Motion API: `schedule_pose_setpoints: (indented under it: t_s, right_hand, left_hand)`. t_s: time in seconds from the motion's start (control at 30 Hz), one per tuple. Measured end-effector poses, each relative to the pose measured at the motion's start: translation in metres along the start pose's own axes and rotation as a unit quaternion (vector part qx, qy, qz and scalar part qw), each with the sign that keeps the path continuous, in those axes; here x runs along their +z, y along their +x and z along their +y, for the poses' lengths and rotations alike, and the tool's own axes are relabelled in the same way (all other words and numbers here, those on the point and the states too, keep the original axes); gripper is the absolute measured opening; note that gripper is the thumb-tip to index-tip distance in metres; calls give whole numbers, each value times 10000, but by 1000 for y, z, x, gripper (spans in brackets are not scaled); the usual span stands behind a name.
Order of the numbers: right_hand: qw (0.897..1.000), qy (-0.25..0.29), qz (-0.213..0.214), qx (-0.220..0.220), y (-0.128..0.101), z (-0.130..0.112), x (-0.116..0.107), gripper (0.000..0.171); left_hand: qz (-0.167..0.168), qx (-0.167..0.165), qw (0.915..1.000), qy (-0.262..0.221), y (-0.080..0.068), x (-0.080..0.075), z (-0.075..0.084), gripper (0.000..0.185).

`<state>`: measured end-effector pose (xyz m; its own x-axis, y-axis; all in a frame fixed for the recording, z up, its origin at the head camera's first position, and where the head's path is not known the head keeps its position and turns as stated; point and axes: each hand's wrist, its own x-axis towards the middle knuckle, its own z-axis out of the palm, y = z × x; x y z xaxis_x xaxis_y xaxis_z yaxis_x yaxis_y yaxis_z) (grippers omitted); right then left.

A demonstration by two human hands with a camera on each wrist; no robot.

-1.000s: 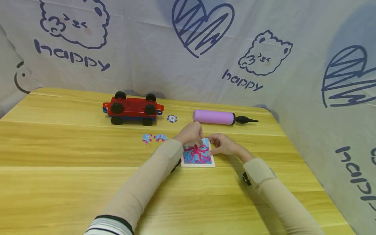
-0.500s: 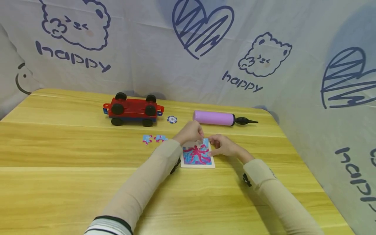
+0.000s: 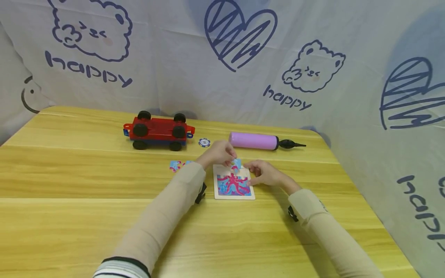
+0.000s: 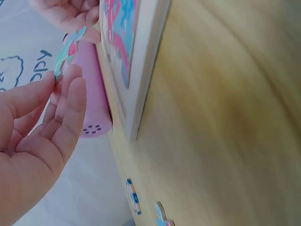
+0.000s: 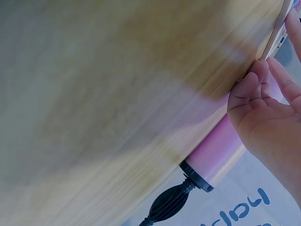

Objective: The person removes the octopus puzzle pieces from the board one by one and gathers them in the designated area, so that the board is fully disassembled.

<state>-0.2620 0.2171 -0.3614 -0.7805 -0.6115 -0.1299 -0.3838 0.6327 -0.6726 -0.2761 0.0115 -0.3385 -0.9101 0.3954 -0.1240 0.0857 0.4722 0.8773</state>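
My left hand (image 3: 219,151) pinches a blue-and-pink jigsaw piece (image 3: 236,165) between thumb and fingertips, over the upper part of a white-framed puzzle board (image 3: 222,197). In the left wrist view the piece (image 4: 65,55) stands tilted, raised off the board. A pink octopus on blue fills the board's lower part; pale backing shows above it. My right hand (image 3: 265,173) holds the board's right side near the top corner, thumb on the right edge and index finger by the corner. The right wrist view shows its other fingers (image 5: 247,89) curled beside the board's edge.
Two loose jigsaw pieces (image 3: 175,166) lie left of the board, one partly behind the left sleeve. Behind are a red-and-blue wheeled toy wagon (image 3: 156,129), a blue-and-white chip (image 3: 204,143) and a purple hand pump (image 3: 253,140) with a black nozzle. A printed cloth (image 3: 194,88) hangs behind the table.
My left hand has lifted the jigsaw piece off the board's upper right and drawn back slightly leftward, uncovering pale backing. My right hand stays at the board's edge.
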Motion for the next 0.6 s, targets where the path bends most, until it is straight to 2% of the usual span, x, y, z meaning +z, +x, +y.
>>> schedule_pose_setpoints:
  t_s: [0.1,0.3,0.6]
  right_hand:
    - [10000,-42,-1,29,0,0,0,53]
    - [10000,-33,3,-30,0,-1,0,52]
    - [10000,-2,-4,-33,-1,-7,1,53]
  left_hand:
    - [34,-112,9998,-161,-3,-5,-2,7]
    - [140,-265,9994,-172,-6,-17,-9,6]
    - [211,-208,9996,20,-14,-37,-22,7]
